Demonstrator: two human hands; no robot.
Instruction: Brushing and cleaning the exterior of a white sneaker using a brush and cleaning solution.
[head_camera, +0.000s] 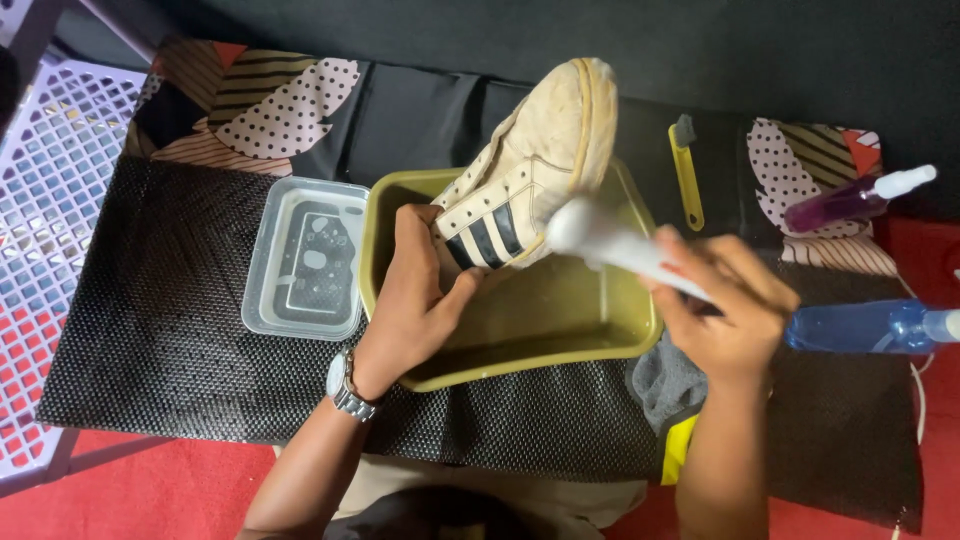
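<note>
The left hand (418, 300), with a metal wristwatch (345, 385) on its wrist, is clenched around the heel end of a worn white leather sneaker with dark side stripes (530, 165). The sneaker is held tilted, toe up and away from the person, above the far half of an olive-green rectangular plastic basin (560, 320); its heel sits in the hand's palm, just inside the basin's left wall.

The right hand (728, 305) is closed around the handle of a white plastic brush (610, 240). The blurred head of the brush meets the sneaker's side near the sole, to the left of the hand.

The basin stands on a black textured mat (170, 320) that covers the table. Just beside the basin's left wall lies a clear plastic rectangular container (305, 258). A grey cloth (665, 385) lies under the right wrist, touching the basin's near right corner. Beyond the right hand lie a small yellow-handled brush (686, 175), a purple spray bottle (855, 200) and a blue spray bottle (880, 327). A lilac plastic lattice basket (50, 200) sits at the far left.
</note>
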